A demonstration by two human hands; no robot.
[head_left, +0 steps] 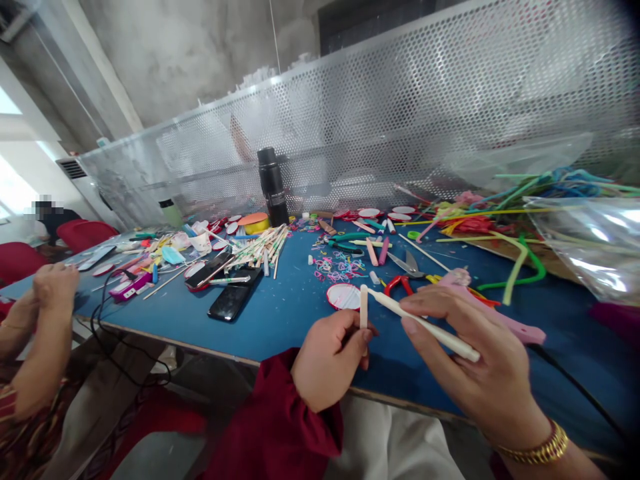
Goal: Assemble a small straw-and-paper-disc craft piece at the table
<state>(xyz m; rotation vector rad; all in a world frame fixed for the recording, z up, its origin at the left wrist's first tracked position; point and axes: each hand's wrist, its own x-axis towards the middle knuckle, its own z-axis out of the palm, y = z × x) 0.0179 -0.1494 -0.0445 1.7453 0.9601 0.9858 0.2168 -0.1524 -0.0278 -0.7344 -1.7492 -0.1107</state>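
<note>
My left hand (327, 357), in a dark red sleeve, pinches a short white stick piece (363, 307) upright near the table's front edge. My right hand (480, 363), with a gold bangle at the wrist, holds a long white stick (425, 325) that slants up and left. The long stick's tip meets the short piece near its top. Just beyond lie a round white disc with a red rim (343, 296), a pink glue gun (493, 313) and red-handled scissors (403, 283).
The blue table (280, 313) is strewn with sticks, straws, small rubber bands (337, 268), two phones (235, 299) and a black bottle (273, 187). A perforated metal screen stands behind. Clear plastic bags (590, 240) lie right. Another person's hands (53, 287) work at the left.
</note>
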